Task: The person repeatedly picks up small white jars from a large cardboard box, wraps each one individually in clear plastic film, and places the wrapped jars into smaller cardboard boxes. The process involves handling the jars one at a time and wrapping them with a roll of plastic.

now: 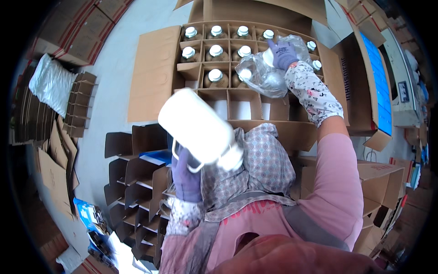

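Note:
My left hand (186, 176), in a purple glove, holds a large white bottle (195, 126) by its wire-like handle; the bottle lies tilted, its capped end toward my lap. My right hand (284, 54), also gloved, is at a crumpled clear plastic bag (267, 80) and a white object (268, 57) over the far right of a divided cardboard carton (308, 135). Whether its fingers grip either one is unclear. Several clear bottles with white caps (216, 50) stand in the carton's compartments. Some near compartments show their white bottom.
Cardboard dividers (137, 178) stand at the lower left. A carton of blue boxes (376, 82) is at the right. Stacked cartons (78, 30) and a white plastic sack (51, 84) lie at the left. An opened carton (379, 178) is at the lower right.

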Demonstrator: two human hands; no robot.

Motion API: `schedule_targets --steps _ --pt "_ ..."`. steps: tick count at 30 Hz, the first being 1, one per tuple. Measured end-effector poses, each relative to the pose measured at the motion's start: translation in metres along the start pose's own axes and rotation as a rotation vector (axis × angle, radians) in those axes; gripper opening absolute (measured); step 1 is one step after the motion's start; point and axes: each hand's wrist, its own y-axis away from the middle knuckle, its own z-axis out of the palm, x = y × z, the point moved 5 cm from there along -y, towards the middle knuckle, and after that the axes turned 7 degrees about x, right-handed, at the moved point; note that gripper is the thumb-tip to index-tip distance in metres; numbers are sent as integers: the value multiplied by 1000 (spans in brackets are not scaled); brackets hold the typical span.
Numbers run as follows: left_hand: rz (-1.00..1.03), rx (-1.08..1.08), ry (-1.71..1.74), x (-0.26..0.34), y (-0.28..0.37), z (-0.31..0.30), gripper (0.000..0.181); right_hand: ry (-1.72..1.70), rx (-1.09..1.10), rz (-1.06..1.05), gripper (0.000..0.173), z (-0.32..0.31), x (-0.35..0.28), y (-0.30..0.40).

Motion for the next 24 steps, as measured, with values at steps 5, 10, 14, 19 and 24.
schedule_targets --steps 5,10,14,19,24 --pt "-65 111 312 -28 -26 13 39 -293 371 -173 79 -23 0 49" --pt "150 177 145 -30 -41 21 44 -778 718 -324 76 -85 -8 137" --pt "8 211 530 -23 -32 32 60 -1092 855 -557 85 -134 -58 231" --pt "393 288 -201 10 6 43 46 -1085 746 -227 67 -117 -119 284" --pt "91 238 347 -43 14 5 45 -1955 -222 28 84 -8 -121 298"
